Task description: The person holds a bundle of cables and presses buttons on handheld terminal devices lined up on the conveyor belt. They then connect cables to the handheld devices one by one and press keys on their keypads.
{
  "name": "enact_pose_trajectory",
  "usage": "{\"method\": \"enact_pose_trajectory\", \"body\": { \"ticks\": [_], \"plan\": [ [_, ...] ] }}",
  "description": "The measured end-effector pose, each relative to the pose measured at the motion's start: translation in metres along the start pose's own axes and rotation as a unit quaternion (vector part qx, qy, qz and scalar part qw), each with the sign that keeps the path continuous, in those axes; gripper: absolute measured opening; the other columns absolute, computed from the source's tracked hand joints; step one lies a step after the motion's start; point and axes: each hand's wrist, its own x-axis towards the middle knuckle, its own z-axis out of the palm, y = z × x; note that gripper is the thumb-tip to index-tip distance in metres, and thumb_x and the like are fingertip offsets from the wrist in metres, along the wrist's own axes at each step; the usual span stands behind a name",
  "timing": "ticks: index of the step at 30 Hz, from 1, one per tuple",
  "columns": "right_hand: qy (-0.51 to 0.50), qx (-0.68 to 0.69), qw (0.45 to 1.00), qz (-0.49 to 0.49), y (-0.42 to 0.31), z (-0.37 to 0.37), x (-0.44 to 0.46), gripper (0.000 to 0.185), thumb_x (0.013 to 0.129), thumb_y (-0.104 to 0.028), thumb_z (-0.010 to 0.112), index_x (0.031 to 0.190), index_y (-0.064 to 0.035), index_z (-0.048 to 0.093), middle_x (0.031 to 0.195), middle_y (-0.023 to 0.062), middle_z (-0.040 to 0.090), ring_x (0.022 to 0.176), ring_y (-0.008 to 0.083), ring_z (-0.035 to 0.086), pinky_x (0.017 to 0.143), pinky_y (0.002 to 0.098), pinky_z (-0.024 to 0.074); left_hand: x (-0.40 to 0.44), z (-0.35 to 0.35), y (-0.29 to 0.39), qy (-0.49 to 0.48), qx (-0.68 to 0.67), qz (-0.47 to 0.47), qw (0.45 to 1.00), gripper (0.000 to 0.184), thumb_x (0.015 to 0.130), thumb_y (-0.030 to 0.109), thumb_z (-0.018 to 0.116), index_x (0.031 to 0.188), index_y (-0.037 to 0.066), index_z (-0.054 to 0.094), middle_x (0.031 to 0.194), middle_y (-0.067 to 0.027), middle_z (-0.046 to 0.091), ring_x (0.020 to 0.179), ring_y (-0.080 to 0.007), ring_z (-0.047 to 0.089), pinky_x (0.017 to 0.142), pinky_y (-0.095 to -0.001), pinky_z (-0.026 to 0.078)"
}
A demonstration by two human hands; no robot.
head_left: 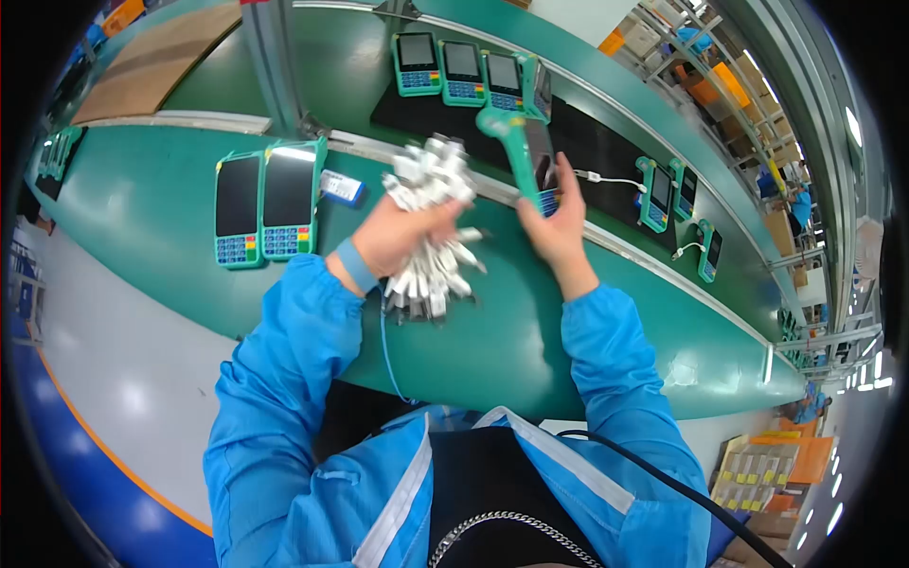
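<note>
My left hand (393,235), with a blue band (356,265) and blue cord at its wrist, is closed around a thick bundle of white cable ends (431,275) that stick out above and below the fist. To its right, my right hand (561,232) grips the lower end of a payment terminal (519,161) in a green case, tilted over the rail. The raised terminal is slightly blurred. Two more payment terminals (289,204) lie face up on the green bench left of my left hand, beside a small white and blue block (341,187).
Several payment terminals (462,71) stand on a black mat (402,114) on the belt behind the rail. More terminals (655,194) lie further right, with a white cable (611,180). A metal post (273,66) rises at the left, by a brown board (156,66).
</note>
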Motion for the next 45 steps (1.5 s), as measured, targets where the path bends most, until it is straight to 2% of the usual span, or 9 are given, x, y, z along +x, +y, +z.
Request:
{"method": "enact_pose_trajectory", "body": {
  "ticks": [2, 9, 12, 16, 20, 26, 30, 40, 45],
  "plan": [
    [-0.061, -0.089, 0.991, -0.084, -0.011, 0.025, -0.016, 0.096, 0.069, -0.028, 0.076, 0.147, 0.004, 0.029, 0.121, 0.0251, 0.053, 0.11, 0.0411, 0.053, 0.098, 0.0445, 0.0428, -0.025, 0.022, 0.002, -0.122, -0.003, -0.038, 0.992, 0.026, 0.091, 0.01, 0.066, 0.115, 0.0, 0.06, 0.082, -0.0046, 0.064, 0.072, -0.011, 0.059, 0.067, -0.0296, 0.052],
    [-0.152, -0.062, 0.97, -0.177, -0.087, 0.145, -0.031, 0.097, 0.075, -0.034, 0.076, 0.142, 0.0145, 0.025, 0.139, 0.0322, 0.039, 0.127, 0.0462, 0.041, 0.107, 0.0459, 0.0353, -0.054, 0.074, -0.025, -0.46, 0.057, -0.139, 0.875, 0.042, 0.077, 0.007, 0.08, 0.114, 0.0, 0.06, 0.101, -0.0066, 0.069, 0.094, -0.014, 0.064, 0.082, -0.0293, 0.052],
    [-0.308, 0.161, 0.932, -0.104, -0.091, 0.138, -0.005, 0.093, 0.084, -0.041, 0.069, 0.144, 0.0137, 0.023, 0.14, 0.034, 0.041, 0.131, 0.0458, 0.039, 0.11, 0.0479, 0.0318, -0.051, 0.066, -0.011, -0.373, 0.069, -0.18, 0.908, 0.04, 0.078, 0.005, 0.079, 0.113, 0.001, 0.061, 0.102, -0.0074, 0.069, 0.092, -0.0149, 0.065, 0.079, -0.0306, 0.053],
    [-0.013, -0.102, 0.991, -0.09, -0.007, 0.111, 0.058, 0.068, 0.083, -0.035, 0.065, 0.133, 0.0071, 0.044, 0.132, 0.0282, 0.049, 0.119, 0.0428, 0.048, 0.102, 0.0485, 0.0399, -0.02, 0.022, -0.032, -0.267, -0.1, -0.128, 0.95, 0.022, 0.095, 0.013, 0.062, 0.11, -0.002, 0.061, 0.072, -0.0049, 0.061, 0.065, -0.0126, 0.056, 0.071, -0.0304, 0.051],
    [0.167, -0.258, 0.951, -0.035, 0.114, 0.072, 0.124, 0.078, 0.079, -0.042, 0.069, 0.126, 0.0149, 0.044, 0.119, 0.0325, 0.055, 0.108, 0.0483, 0.054, 0.094, 0.0524, 0.0435, 0.018, 0.0, -0.034, -0.006, -0.028, -0.01, 1.0, 0.02, 0.096, 0.015, 0.059, 0.111, 0.002, 0.063, 0.103, -0.0069, 0.067, 0.091, -0.0165, 0.061, 0.081, -0.0323, 0.051],
    [0.016, -0.344, 0.913, 0.22, 0.133, 0.059, 0.172, 0.089, 0.081, -0.07, 0.055, 0.131, 0.0023, 0.048, 0.123, 0.0239, 0.06, 0.117, 0.0432, 0.055, 0.096, 0.0561, 0.0442, 0.042, -0.038, -0.033, 0.273, 0.005, 0.204, 0.94, 0.03, 0.096, 0.01, 0.061, 0.125, 0.006, 0.056, 0.124, -0.0078, 0.063, 0.117, -0.0196, 0.058, 0.092, -0.032, 0.045],
    [0.059, -0.244, 0.955, 0.155, 0.167, 0.051, 0.169, 0.079, 0.078, -0.06, 0.06, 0.122, 0.0055, 0.054, 0.115, 0.0289, 0.062, 0.11, 0.0451, 0.058, 0.094, 0.0502, 0.0466, 0.035, -0.037, -0.026, 0.303, 0.066, 0.259, 0.915, 0.039, 0.094, 0.003, 0.06, 0.132, 0.002, 0.051, 0.13, -0.0074, 0.057, 0.123, -0.0194, 0.053, 0.108, -0.0337, 0.039],
    [0.129, -0.149, 0.978, -0.06, 0.168, -0.008, 0.06, 0.081, 0.079, -0.031, 0.071, 0.142, 0.0061, 0.037, 0.122, 0.025, 0.053, 0.113, 0.0397, 0.054, 0.096, 0.0436, 0.0451, 0.022, -0.074, -0.049, 0.3, 0.111, 0.224, 0.921, 0.035, 0.098, 0.017, 0.057, 0.13, 0.004, 0.053, 0.132, -0.0115, 0.059, 0.122, -0.0224, 0.055, 0.094, -0.0368, 0.048],
    [0.061, -0.088, 0.987, -0.123, 0.113, 0.005, 0.002, 0.093, 0.069, -0.023, 0.073, 0.146, 0.0054, 0.029, 0.122, 0.0258, 0.05, 0.111, 0.0419, 0.053, 0.095, 0.045, 0.0454, 0.035, -0.035, -0.038, 0.207, 0.037, 0.081, 0.974, 0.026, 0.098, 0.022, 0.058, 0.112, 0.0, 0.059, 0.066, 0.0017, 0.047, 0.068, -0.0126, 0.052, 0.078, -0.0319, 0.047]
  ]
}}
